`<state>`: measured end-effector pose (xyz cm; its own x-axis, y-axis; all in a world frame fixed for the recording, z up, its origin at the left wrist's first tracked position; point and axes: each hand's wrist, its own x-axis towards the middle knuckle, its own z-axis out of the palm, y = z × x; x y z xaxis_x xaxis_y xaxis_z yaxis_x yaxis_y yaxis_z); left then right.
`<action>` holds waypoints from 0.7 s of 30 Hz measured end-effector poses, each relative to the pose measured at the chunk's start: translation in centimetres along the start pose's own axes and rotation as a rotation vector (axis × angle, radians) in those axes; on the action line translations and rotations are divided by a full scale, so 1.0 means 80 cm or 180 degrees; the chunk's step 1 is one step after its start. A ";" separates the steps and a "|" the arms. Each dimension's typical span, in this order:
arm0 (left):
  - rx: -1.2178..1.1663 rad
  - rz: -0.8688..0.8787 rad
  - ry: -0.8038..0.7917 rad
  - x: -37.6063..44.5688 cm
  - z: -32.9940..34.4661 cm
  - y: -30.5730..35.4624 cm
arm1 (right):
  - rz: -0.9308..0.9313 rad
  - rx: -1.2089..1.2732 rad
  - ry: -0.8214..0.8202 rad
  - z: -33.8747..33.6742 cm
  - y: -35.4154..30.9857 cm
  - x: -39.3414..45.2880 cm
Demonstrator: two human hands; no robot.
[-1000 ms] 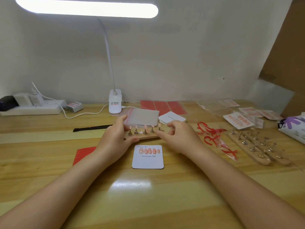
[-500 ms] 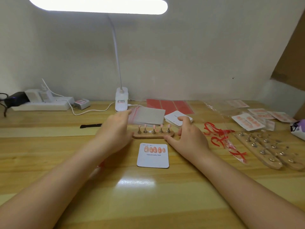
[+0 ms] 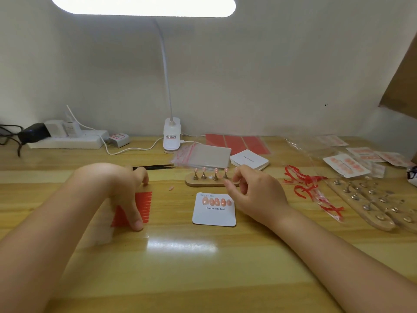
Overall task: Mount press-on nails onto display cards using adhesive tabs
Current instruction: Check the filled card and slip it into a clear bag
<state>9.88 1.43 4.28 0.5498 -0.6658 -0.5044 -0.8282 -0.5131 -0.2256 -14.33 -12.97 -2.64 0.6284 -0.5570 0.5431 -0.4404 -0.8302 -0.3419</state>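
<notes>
A white display card printed "Handmade Nail" lies at the table's centre with several pink nails in a row on it. Just behind it a small wooden stand holds pink nails on metal pegs. My right hand hovers at the stand's right end with loosely curled fingers, the fingertips by the rightmost peg, which they hide. My left hand rests on a red adhesive tab sheet, with the thumb pressed on its near edge. One loose pink nail lies between the sheet and the stand.
Black tweezers lie behind my left hand. Clear bags, blank cards and red sheets sit behind the stand. The lamp base and a power strip line the wall. Red strips, bagged cards and more stands lie right.
My left hand left the stand's left end and came down to the left onto the red tab sheet. My right hand stayed at the stand's right end, fingers now lifted.
</notes>
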 end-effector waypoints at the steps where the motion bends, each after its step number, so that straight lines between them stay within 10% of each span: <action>1: -0.0027 -0.0015 0.0025 0.001 0.000 -0.001 | -0.0004 -0.0001 -0.0008 0.000 -0.001 -0.001; 21: -0.0968 0.0414 0.1636 -0.037 -0.029 -0.006 | 0.0028 0.0454 -0.0027 -0.005 -0.034 -0.004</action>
<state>8.92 2.43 7.79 0.4911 -0.8707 -0.0278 -0.8655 -0.4913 0.0973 -13.64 -10.54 -1.59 0.6306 -0.5638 0.5334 -0.3506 -0.8200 -0.4523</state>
